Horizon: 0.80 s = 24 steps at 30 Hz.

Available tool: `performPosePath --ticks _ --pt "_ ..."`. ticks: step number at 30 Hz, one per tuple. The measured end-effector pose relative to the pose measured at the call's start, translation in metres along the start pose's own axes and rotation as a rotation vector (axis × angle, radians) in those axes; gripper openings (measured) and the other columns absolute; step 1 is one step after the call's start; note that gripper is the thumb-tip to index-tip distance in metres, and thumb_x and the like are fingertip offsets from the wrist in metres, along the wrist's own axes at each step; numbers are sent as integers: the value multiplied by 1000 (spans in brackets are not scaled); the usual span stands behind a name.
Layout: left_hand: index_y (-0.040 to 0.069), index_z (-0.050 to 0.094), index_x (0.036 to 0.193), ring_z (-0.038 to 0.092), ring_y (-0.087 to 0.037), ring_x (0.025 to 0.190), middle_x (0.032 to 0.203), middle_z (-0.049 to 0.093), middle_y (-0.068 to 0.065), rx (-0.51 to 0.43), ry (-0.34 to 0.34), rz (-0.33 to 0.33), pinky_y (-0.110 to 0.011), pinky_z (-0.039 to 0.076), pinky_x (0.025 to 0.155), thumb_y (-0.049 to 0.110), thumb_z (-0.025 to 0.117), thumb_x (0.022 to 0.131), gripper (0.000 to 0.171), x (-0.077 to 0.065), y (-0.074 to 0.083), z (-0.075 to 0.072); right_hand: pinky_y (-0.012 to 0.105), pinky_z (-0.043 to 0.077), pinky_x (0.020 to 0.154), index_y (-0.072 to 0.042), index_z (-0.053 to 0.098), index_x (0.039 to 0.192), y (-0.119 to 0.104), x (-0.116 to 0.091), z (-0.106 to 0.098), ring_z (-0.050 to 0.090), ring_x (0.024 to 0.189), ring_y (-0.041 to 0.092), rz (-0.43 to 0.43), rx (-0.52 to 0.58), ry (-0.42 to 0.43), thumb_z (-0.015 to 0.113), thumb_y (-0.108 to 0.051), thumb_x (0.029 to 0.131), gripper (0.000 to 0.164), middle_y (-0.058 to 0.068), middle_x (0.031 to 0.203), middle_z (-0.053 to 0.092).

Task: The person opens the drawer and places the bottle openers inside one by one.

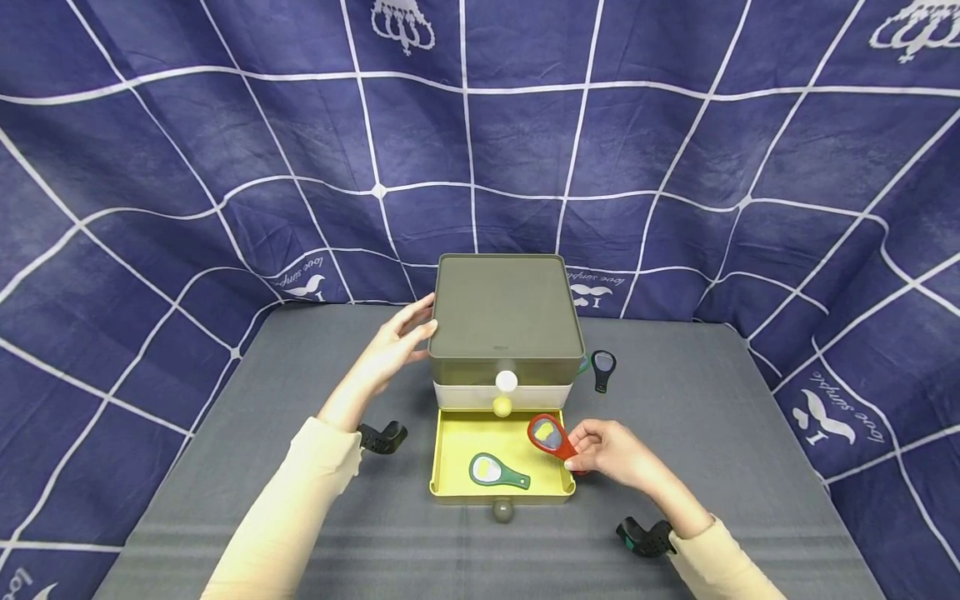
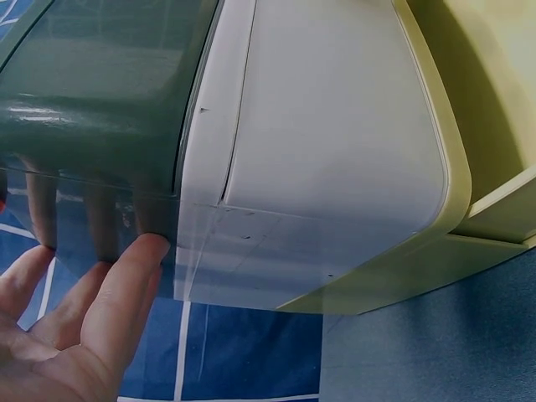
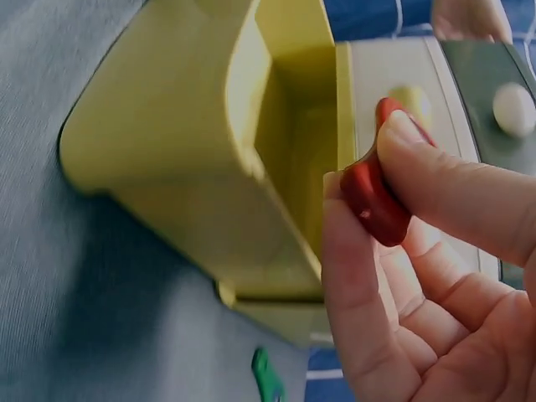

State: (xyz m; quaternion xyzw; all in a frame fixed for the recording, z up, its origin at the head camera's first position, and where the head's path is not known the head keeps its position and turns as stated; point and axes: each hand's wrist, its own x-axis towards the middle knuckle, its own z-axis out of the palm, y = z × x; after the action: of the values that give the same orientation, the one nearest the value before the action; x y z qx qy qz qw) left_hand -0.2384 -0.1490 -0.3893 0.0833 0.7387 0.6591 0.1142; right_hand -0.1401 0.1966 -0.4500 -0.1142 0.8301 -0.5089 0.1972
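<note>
A small drawer cabinet with a dark green top unit stands mid-table. Its yellow bottom drawer is pulled out, and a green magnifying glass lies inside. My right hand pinches the handle of a red magnifying glass between thumb and fingers; its lens end hangs over the drawer's right part. In the right wrist view the red handle shows end-on beside the drawer rim. My left hand rests its extended fingertips against the cabinet's left side, at the dark green unit.
Right of the cabinet lies a black magnifying glass, and a green one is partly hidden behind the cabinet's edge. A white knob and a yellow knob stick out in front. A blue curtain borders the grey table.
</note>
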Motion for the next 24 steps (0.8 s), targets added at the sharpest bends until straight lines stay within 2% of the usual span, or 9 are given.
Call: performPosePath --ticks 9,16,24 --pt "17 28 156 35 -37 144 162 26 -16 3 0 3 -58 41 109 23 51 103 58 0 0 0 18 47 57 -2 66 84 -10 17 31 57 65 9 -11 -187 10 83 -3 72 21 -2 71 64" --pt "16 28 156 35 -37 144 162 25 -15 -2 0 4 -58 41 109 22 51 103 58 1 -1 0 20 44 54 -4 66 80 -11 28 51 54 61 8 18 -232 23 84 -2 70 21 -3 66 63" --pt "16 28 157 33 -36 145 161 25 -17 -5 -2 7 -58 41 108 20 51 103 58 1 -2 0 20 40 55 -6 64 75 -11 40 69 50 59 7 21 -347 92 86 -2 67 24 -5 63 58"
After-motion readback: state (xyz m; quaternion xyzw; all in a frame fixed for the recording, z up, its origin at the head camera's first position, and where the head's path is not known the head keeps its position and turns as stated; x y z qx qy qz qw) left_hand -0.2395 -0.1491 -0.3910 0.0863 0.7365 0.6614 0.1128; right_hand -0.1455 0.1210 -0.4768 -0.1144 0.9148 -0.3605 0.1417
